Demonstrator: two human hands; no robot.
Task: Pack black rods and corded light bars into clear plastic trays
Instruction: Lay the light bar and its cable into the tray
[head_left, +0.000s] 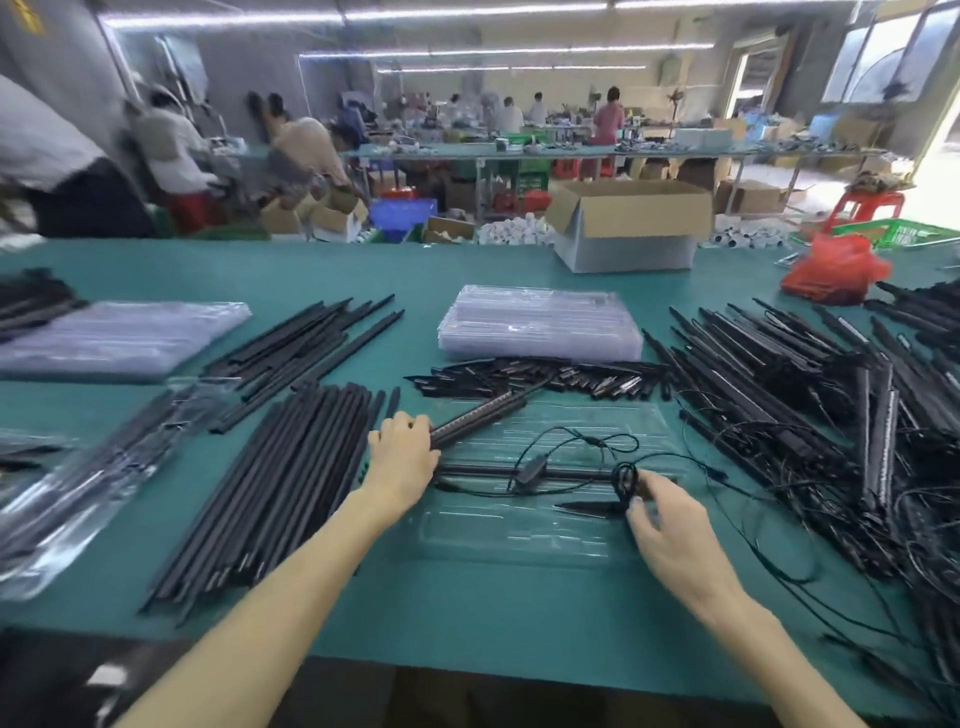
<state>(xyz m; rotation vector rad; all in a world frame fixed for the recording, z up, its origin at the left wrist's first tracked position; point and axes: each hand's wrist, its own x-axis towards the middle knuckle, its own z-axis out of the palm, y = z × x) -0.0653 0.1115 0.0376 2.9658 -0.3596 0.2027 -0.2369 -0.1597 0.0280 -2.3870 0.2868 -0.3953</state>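
While the left hand (402, 449) is gripping the near end of the light bar (483, 420), fingers curled round it, the rest of the bar is angling away over the back-left part of the clear plastic tray (519, 535). So it's lying across the tray, not down in a slot yet. Can't tell if the far end is touching anything.

The right hand (670, 530) is pinching the small coiled cord (625, 480) at the tray's right side, thumb and fingertips closed on the loops. The rest of the wire is trailing loose over the tray, with a small inline box (531, 469) sitting on top of a black rod (478, 470) that's lying across the middle.

My guess on handling: the bar is looking stiff and light, so holding it by one end is working okay, but I'd be taking it nearer the middle for seating it flat. The cord is the annoying bit: thin, floppy, probably springy and wanting to uncoil or snag, so pinching right on the bundle seems right. The tray is looking thin and flimsy, so it's likely flexing or sliding on the green table (467, 613) if pushed hard.
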